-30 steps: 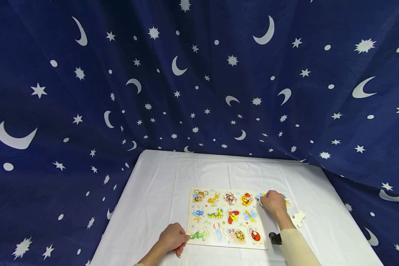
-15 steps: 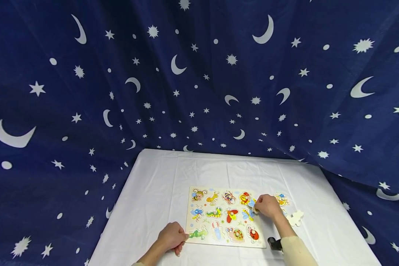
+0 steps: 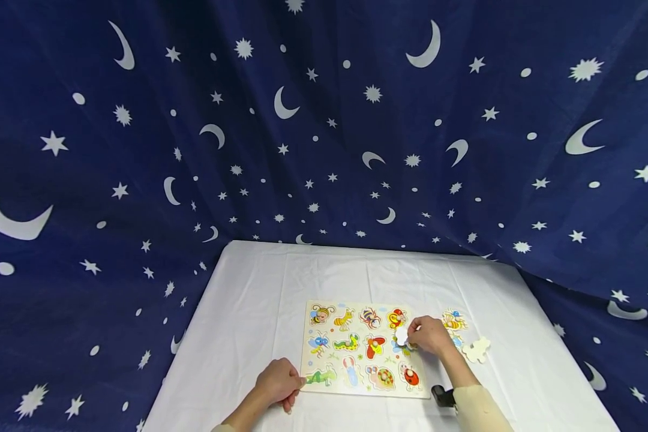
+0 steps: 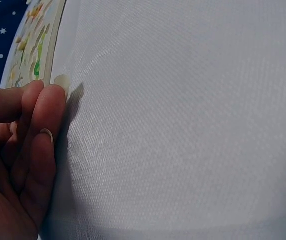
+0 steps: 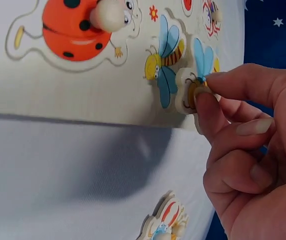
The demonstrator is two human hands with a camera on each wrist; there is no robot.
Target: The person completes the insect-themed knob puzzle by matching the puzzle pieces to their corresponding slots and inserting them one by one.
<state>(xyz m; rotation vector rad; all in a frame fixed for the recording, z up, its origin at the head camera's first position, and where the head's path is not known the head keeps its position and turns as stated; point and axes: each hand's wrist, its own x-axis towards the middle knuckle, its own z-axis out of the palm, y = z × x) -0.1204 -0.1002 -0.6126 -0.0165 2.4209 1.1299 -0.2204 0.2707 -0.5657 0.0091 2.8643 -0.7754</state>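
Note:
My right hand [image 3: 429,335] pinches a blue-winged, yellow bee-like puzzle piece [image 5: 189,92] between thumb and fingers. The piece is tilted over the right side of the insect puzzle board [image 3: 345,390], above a printed blue-winged insect [image 5: 164,67]. From the head camera it appears mostly white. My left hand [image 3: 279,381] pinches the board's near left corner; in the left wrist view its fingertips [image 4: 50,97] meet the board edge. A red ladybug piece [image 5: 75,30] with a round knob sits on the board below the right hand's work, in the near right corner.
Right of the board lie a yellow striped piece [image 3: 453,320], a partly hidden blue piece [image 3: 456,339] and a white face-down piece [image 3: 476,349]. A piece with red pincers [image 5: 169,217] lies on the white cloth [image 3: 259,288]. A dark star-patterned curtain [image 3: 324,120] surrounds the table.
My right hand has carried the blue-winged piece left from the board's right edge onto the board and tilted it. My left hand has stayed at the corner.

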